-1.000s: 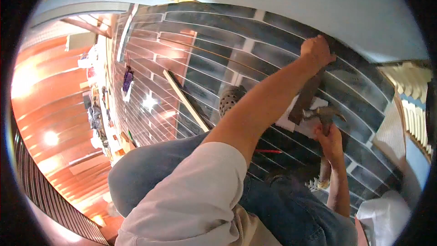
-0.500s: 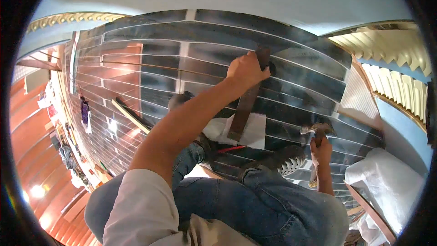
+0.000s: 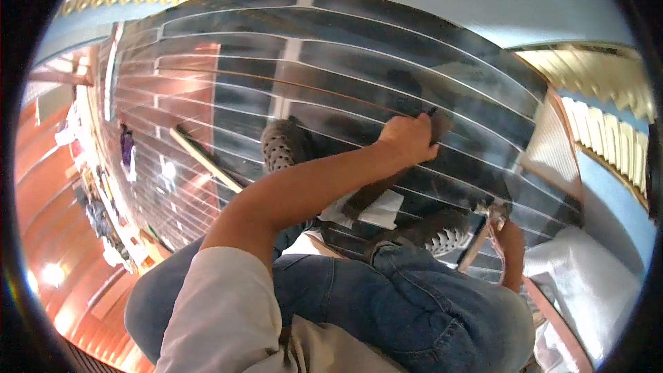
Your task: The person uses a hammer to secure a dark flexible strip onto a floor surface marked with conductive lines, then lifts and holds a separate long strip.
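Pressing a dark flat strip (image 3: 376,193) against the ribbed metal sheeting (image 3: 331,76), the left hand (image 3: 409,137) is sitting just right of the frame's centre, its fingers curled shut around the strip's upper end. The strip is running down and left from that hand toward a white folded cloth or paper (image 3: 376,211) lying on the sheeting near the middle of the frame. Low at the right, the right hand (image 3: 512,245) is closed around the pinkish handle of a hammer (image 3: 487,224), whose metal head is resting close to the sheeting and well apart from the strip.

To do this well, I judge that the strip should be kept flat and parallel to a rib, with steady downward pressure from the left hand so that it is not sliding on the slick metal.

The sheeting is looking glossy and grey, with thin pale raised seams bending across the frame. 2 shoes are showing: a dark perforated one (image 3: 283,145) left of centre and another with a white toothed sole (image 3: 442,235) lower right. Blue denim (image 3: 414,304) is covering the knees at the bottom, beside a pale sleeve (image 3: 221,311).
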`<state>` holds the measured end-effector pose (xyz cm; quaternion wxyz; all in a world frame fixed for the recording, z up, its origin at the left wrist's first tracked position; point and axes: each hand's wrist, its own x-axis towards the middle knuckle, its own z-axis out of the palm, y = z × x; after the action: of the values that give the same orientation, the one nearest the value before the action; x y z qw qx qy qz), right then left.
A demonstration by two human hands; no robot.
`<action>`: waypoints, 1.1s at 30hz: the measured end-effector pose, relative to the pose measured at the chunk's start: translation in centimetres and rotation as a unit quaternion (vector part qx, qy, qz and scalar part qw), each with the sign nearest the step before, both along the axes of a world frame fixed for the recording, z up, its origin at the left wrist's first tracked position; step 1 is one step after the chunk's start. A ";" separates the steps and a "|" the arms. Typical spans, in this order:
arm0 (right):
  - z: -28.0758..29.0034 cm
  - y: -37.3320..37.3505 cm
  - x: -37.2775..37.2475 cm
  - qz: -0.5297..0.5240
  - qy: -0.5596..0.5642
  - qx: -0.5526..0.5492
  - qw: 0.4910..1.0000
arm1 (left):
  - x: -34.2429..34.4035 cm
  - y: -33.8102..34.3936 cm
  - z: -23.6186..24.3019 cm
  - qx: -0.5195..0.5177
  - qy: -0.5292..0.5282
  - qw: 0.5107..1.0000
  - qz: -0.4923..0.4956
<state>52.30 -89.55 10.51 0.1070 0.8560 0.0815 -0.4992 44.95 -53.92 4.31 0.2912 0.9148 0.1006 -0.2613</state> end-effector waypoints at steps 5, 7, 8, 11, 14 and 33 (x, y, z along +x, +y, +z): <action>-6.7 0.9 11.1 0.019 -0.328 0.208 0.921 | -0.8 -1.0 1.6 -0.021 0.052 0.998 -0.032; -9.2 2.6 14.4 0.069 -0.490 0.334 0.802 | -0.6 -2.7 1.7 -0.017 0.068 0.996 -0.058; -9.8 4.9 15.1 0.020 -0.475 0.314 0.822 | -1.4 -3.1 1.5 -0.016 0.060 0.996 -0.060; -10.2 10.7 15.6 -0.045 -0.424 0.259 0.867 | -3.5 -4.2 0.7 -0.027 0.022 0.997 -0.073; -10.4 12.9 14.7 -0.091 -0.463 0.217 0.854 | -3.9 -4.3 0.9 -0.023 -0.053 0.994 -0.089; -14.0 8.6 20.4 -0.425 -0.320 0.458 0.712 | -4.4 8.0 -2.2 -0.331 0.152 0.756 0.544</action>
<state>72.73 -80.98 -3.48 -0.5024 0.8527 -0.1112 -0.0901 40.56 -45.90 2.06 0.6493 0.5009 0.5316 -0.2119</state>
